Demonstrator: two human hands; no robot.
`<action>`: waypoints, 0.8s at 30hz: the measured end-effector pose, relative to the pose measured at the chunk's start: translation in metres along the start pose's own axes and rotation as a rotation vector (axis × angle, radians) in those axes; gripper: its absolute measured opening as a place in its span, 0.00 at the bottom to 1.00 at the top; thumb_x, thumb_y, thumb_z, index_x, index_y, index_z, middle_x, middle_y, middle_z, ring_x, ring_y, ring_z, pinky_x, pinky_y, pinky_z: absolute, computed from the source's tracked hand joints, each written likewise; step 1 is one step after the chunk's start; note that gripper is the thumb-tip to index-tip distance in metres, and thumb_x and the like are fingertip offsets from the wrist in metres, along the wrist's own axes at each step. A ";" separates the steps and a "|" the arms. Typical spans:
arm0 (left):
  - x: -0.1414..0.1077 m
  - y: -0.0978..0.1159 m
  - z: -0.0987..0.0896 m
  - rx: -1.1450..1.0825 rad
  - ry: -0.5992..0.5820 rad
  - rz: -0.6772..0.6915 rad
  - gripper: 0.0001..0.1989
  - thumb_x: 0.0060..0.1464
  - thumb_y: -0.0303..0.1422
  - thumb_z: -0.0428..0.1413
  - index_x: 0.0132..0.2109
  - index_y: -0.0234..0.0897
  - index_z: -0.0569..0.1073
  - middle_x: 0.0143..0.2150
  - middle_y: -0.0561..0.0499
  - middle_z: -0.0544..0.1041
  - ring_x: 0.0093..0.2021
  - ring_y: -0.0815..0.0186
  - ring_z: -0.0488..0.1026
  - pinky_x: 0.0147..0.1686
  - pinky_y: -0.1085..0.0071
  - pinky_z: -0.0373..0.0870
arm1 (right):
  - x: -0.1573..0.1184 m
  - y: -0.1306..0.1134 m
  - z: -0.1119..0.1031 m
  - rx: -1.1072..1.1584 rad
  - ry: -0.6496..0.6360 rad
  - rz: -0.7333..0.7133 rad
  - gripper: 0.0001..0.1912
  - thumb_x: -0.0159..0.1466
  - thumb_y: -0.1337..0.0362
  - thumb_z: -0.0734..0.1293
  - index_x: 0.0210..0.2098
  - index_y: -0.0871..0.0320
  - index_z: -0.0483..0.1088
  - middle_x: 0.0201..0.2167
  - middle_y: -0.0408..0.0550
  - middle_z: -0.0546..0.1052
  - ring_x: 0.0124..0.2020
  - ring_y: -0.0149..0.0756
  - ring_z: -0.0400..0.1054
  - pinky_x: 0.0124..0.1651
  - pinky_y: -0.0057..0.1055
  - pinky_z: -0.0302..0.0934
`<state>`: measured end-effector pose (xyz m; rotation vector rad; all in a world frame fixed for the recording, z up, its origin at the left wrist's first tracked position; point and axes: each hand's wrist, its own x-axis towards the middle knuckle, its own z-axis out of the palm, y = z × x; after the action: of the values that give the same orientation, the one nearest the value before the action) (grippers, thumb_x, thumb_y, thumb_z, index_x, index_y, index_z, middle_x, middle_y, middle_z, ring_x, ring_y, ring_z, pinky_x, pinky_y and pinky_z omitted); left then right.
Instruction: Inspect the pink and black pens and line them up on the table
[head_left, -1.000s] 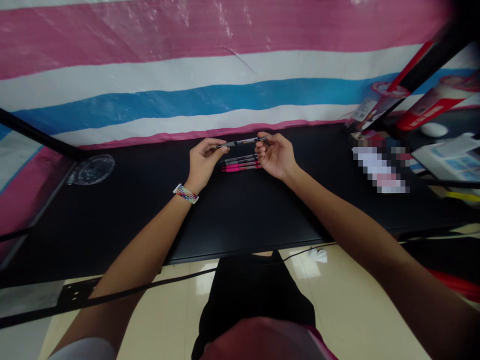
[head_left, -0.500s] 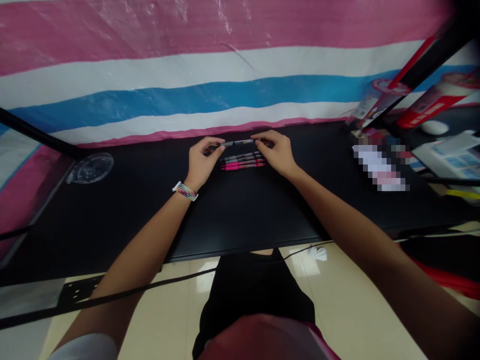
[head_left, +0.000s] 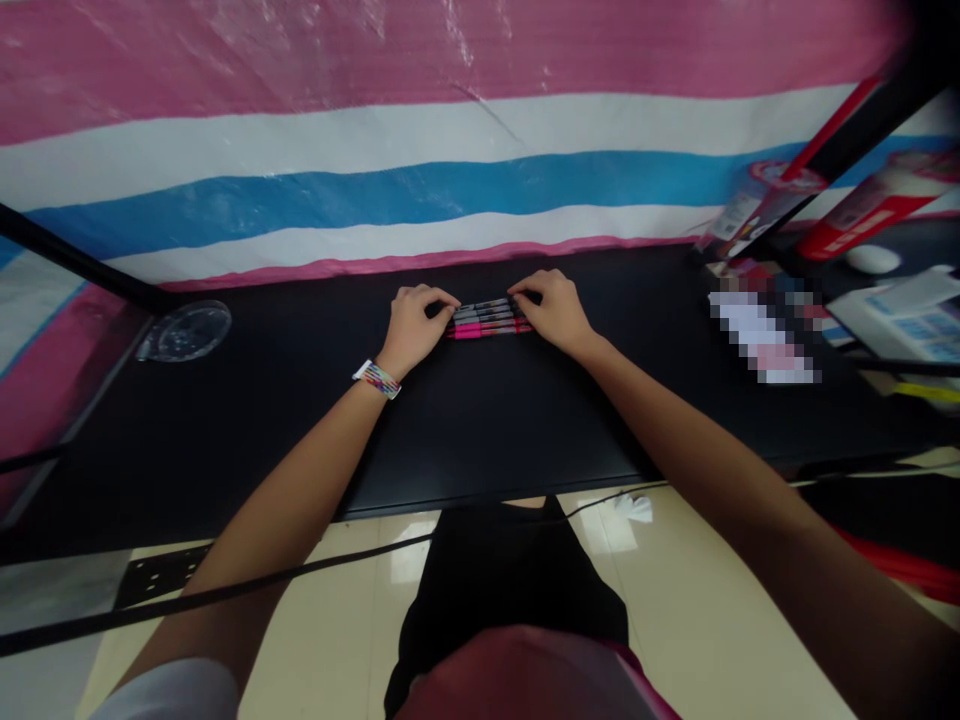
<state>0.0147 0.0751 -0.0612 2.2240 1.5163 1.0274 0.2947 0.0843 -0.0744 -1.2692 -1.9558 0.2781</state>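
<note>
1. Our left hand and right hand pinch opposite ends of the farthest pen;
2. we have lowered it beside the other pens; together they form a row on the black table.

A gray pen, earlier held up between two hands, is now down at the row of pens.
Between the fingers of the left hand and those of the right hand, the pen has come down from above the row to lie along its far side. The right hand, palm partly showing a second ago, has turned over, and its fingers now point inward at the pen's right end.
</note>
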 end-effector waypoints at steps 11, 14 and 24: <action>-0.001 -0.007 0.003 -0.053 0.058 0.021 0.11 0.64 0.26 0.61 0.48 0.45 0.85 0.47 0.48 0.86 0.51 0.51 0.79 0.61 0.46 0.73 | 0.000 -0.001 0.000 -0.029 -0.023 0.010 0.14 0.67 0.67 0.66 0.41 0.55 0.87 0.42 0.57 0.84 0.48 0.57 0.75 0.59 0.58 0.68; 0.000 -0.010 0.006 -0.128 0.091 0.006 0.11 0.64 0.25 0.61 0.50 0.44 0.83 0.50 0.47 0.85 0.55 0.52 0.80 0.64 0.48 0.73 | 0.000 -0.002 -0.001 -0.024 -0.019 0.008 0.15 0.68 0.65 0.66 0.42 0.55 0.86 0.43 0.58 0.84 0.49 0.58 0.75 0.60 0.59 0.69; -0.007 0.008 0.022 -0.605 0.134 -0.177 0.12 0.73 0.42 0.57 0.57 0.45 0.80 0.62 0.44 0.82 0.68 0.52 0.77 0.74 0.52 0.68 | -0.001 -0.015 0.016 0.452 0.104 0.261 0.20 0.67 0.60 0.65 0.53 0.48 0.85 0.61 0.48 0.85 0.66 0.52 0.76 0.76 0.55 0.63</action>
<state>0.0336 0.0697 -0.0754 1.6048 1.2055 1.3737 0.2739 0.0795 -0.0778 -1.2026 -1.5244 0.7250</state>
